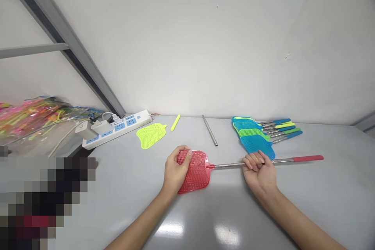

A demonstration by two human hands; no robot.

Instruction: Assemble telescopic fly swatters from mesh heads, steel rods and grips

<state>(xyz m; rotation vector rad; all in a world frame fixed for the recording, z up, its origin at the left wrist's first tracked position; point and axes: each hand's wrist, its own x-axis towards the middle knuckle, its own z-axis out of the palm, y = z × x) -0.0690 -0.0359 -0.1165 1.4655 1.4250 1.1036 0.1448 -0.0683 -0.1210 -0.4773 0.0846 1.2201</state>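
A red fly swatter (197, 174) with a metal rod and a red grip lies level across the middle of the head view. My left hand (177, 168) grips the left edge of its perforated head, thumb on top. Around the metal rod, the fingers of my right hand (259, 170) are closed, palm turned up. Beyond them on the table lie a loose yellow swatter head (151, 135), a yellow handle grip (175, 122) and a bare metal rod (210, 130). Just past my right hand is a stack of blue, green and yellow fly swatters (254, 134).
A white power strip (124, 127) with plugged-in chargers sits at the table's back left. Plastic-wrapped colourful items (38, 119) are piled further left, beyond a grey metal frame (84, 66). A white wall (205, 39) rises behind the grey table (131, 187).
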